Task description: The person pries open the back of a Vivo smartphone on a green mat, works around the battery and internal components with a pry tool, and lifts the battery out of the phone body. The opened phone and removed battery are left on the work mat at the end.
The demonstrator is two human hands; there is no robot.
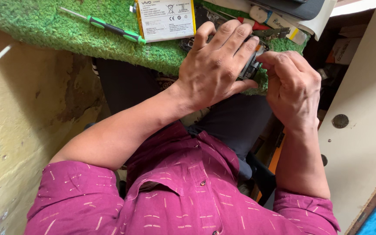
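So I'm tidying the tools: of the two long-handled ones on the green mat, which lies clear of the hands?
The green-and-black screwdriver, lying alone at the mat's far left. The red-handled tool is half hidden beside the left hand.

phone under hands: I see only a small part of the opened phone; my left hand covers most.
battery: the white battery is cut by the far edge.

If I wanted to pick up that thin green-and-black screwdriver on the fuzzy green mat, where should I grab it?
Probably by the green-and-black handle, the thickest part of the screwdriver. It lies flat and slanted on the green mat, so pinch across the handle from above; the bare metal shaft looks too slim to grip.
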